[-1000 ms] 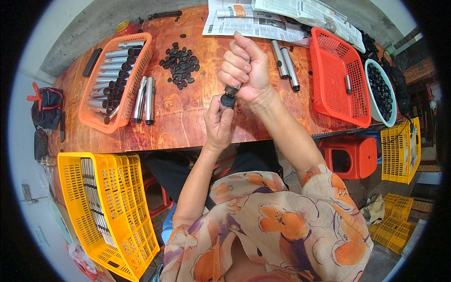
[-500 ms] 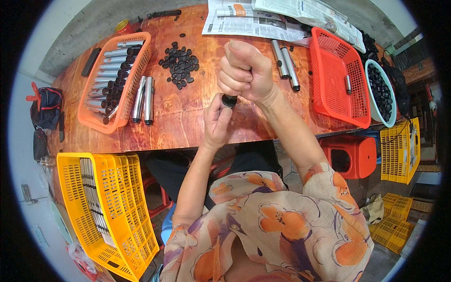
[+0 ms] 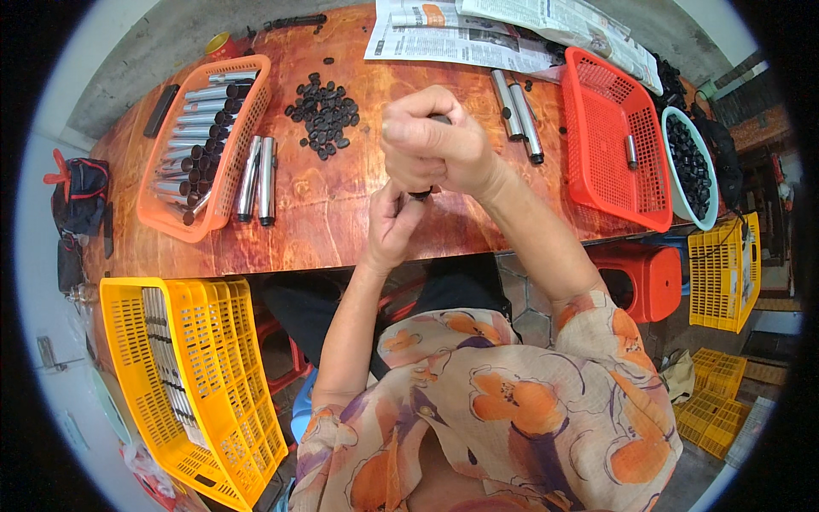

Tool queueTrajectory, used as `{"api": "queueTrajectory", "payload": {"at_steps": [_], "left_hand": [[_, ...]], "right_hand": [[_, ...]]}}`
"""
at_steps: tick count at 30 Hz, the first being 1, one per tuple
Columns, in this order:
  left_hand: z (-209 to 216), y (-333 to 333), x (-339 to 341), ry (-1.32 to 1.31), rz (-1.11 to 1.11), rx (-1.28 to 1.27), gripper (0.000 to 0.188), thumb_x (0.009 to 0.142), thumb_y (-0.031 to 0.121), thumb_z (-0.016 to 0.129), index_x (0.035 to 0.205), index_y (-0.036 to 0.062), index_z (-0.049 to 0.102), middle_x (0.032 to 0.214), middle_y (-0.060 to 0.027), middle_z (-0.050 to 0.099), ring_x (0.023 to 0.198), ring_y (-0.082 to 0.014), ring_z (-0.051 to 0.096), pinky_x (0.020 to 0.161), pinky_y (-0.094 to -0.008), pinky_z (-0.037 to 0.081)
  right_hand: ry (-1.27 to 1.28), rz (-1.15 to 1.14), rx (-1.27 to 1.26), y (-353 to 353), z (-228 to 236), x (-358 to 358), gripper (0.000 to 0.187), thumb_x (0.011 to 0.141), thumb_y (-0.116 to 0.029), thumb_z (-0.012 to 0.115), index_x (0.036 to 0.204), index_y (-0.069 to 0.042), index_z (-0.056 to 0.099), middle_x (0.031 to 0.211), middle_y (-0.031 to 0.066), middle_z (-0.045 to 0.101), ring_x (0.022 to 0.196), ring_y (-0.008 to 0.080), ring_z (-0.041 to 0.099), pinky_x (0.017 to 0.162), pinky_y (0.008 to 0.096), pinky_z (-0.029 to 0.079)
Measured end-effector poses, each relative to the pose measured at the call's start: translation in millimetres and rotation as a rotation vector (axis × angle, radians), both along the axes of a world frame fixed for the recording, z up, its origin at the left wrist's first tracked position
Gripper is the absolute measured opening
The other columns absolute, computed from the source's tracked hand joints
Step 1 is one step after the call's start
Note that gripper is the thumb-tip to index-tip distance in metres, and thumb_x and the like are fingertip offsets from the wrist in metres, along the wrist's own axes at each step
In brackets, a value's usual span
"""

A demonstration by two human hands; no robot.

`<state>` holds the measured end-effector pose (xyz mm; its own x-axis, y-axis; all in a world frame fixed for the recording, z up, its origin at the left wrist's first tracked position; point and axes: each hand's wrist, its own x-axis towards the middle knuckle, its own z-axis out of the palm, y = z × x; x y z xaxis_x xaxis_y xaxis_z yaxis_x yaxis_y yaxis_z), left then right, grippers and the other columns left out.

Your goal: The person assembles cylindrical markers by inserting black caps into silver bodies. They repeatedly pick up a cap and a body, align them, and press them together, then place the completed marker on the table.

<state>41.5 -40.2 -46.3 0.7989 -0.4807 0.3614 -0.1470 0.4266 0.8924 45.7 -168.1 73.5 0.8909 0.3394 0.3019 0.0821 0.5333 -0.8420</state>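
Note:
My right hand is closed in a fist above my left hand, over the near middle of the table. A dark rounded end shows at the top of this fist; the rest of what it grips is hidden. Just below, my left hand is wrapped round a black-ended cylindrical piece, mostly covered by the fingers. The two hands touch or nearly touch. Beyond them to the left lies a loose pile of small black caps. Two silver tubes with black ends lie beside the orange basket.
Silver tubes fill the orange basket. On the right, more silver tubes lie near a red basket holding one short metal piece. A pale bowl holds black parts. Newspapers cover the back; a yellow crate stands left.
My right fist has come down and slightly left onto my left hand, turning so a dark end shows on top. The black piece between the hands is now more covered.

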Motion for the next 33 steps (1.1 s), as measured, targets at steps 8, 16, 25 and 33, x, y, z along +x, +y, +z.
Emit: {"api": "queueTrajectory", "payload": {"at_steps": [8, 16, 25, 33], "left_hand": [[8, 8, 4, -0.042, -0.189, 0.265, 0.021, 0.072, 0.007, 0.077, 0.085, 0.0012, 0.062, 0.065, 0.0056, 0.051, 0.061, -0.0055, 0.046, 0.054, -0.0247, 0.037], [-2, -8, -16, -0.197, 0.377, 0.428, 0.023, 0.072, 0.006, 0.073, 0.093, 0.0024, 0.064, 0.074, -0.0114, 0.065, 0.067, -0.0165, 0.064, 0.064, -0.0287, 0.049], [-4, -5, -5, -0.192, 0.188, 0.465, 0.017, 0.071, 0.002, 0.068, 0.087, 0.0, 0.061, 0.065, -0.0125, 0.059, 0.056, -0.0203, 0.057, 0.056, -0.0291, 0.045], [4, -6, -12, -0.094, 0.129, 0.378, 0.024, 0.078, 0.009, 0.069, 0.096, 0.0003, 0.056, 0.07, -0.0124, 0.059, 0.061, -0.0156, 0.055, 0.061, -0.0312, 0.046]], "right_hand": [[-0.05, 0.06, -0.045, -3, -3, -8, 0.038, 0.085, -0.012, 0.058, 0.053, -0.006, 0.04, 0.046, -0.0027, 0.036, 0.038, 0.006, 0.03, 0.037, 0.0236, 0.022], [-0.005, -0.373, -0.05, 14, -3, -21, 0.037, 0.091, -0.011, 0.055, 0.057, -0.006, 0.041, 0.047, -0.0032, 0.036, 0.039, 0.005, 0.032, 0.037, 0.024, 0.022], [0.065, -0.533, -0.035, 13, -1, -17, 0.037, 0.091, -0.018, 0.057, 0.058, -0.008, 0.043, 0.047, -0.0047, 0.036, 0.038, 0.0041, 0.029, 0.036, 0.0231, 0.021], [0.182, -0.389, 0.046, -2, 4, -10, 0.036, 0.092, -0.024, 0.055, 0.061, -0.012, 0.042, 0.046, -0.0048, 0.031, 0.036, 0.0056, 0.029, 0.035, 0.0241, 0.023]]}}
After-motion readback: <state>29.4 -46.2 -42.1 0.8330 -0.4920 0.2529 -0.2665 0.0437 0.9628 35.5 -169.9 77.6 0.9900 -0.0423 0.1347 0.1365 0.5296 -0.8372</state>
